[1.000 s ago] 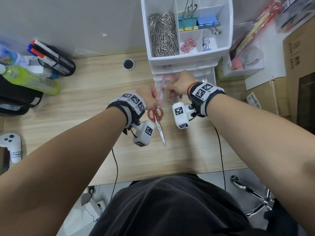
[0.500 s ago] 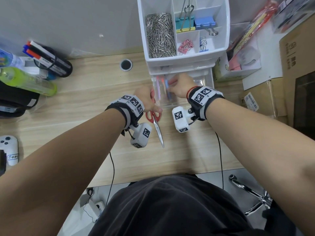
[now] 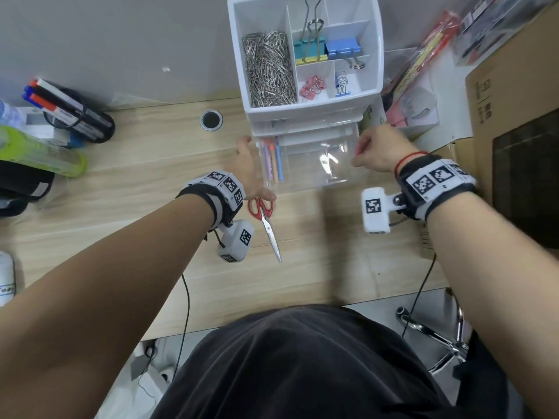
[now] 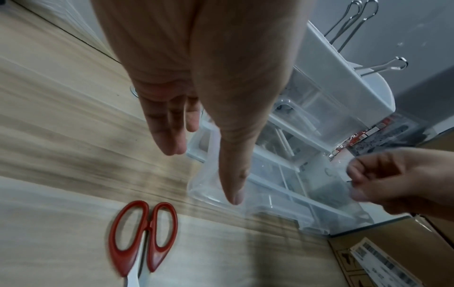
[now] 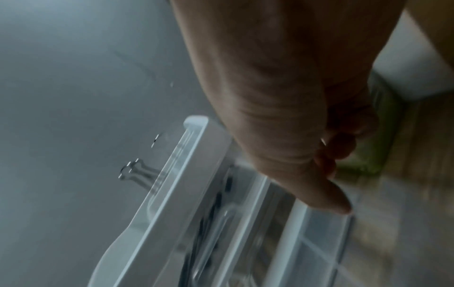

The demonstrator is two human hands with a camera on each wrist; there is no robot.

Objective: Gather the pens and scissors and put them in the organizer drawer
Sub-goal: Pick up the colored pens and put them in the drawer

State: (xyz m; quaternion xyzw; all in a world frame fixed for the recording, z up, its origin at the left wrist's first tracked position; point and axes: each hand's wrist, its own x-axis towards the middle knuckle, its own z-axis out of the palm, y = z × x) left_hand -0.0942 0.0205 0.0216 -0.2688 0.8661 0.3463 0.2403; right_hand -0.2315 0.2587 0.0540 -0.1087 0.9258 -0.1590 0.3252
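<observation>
Head view, looking down at a wooden desk (image 3: 151,225). A white organizer (image 3: 305,116) stands at 12 o'clock, its clear bottom drawer (image 3: 317,164) pulled out toward the person.

What changed vs a sec ago: both hands were bunched together over the drawer front, setting pens in. Now they have parted. The pens (image 3: 273,160), pink, orange and blue, lie side by side in the drawer's left compartment, approx. lengthwise, nobody touching them.

The left hand (image 3: 251,170) sits at 9 o'clock of the drawer, fingers straight and relaxed, holding nothing; its thumb lies along the drawer's front left corner. The right hand (image 3: 378,149) has swung to 3 o'clock of the drawer, fingers loosely curled, empty as far as the left wrist view shows.

The scissors (image 3: 266,220), red handles, blades closed, lie flat on the desk just in front of the drawer, at 6 o'clock of the left hand, blades pointing back toward the person.

Judgement: pens done; scissors are what's left, then prob. closing the drawer.
</observation>
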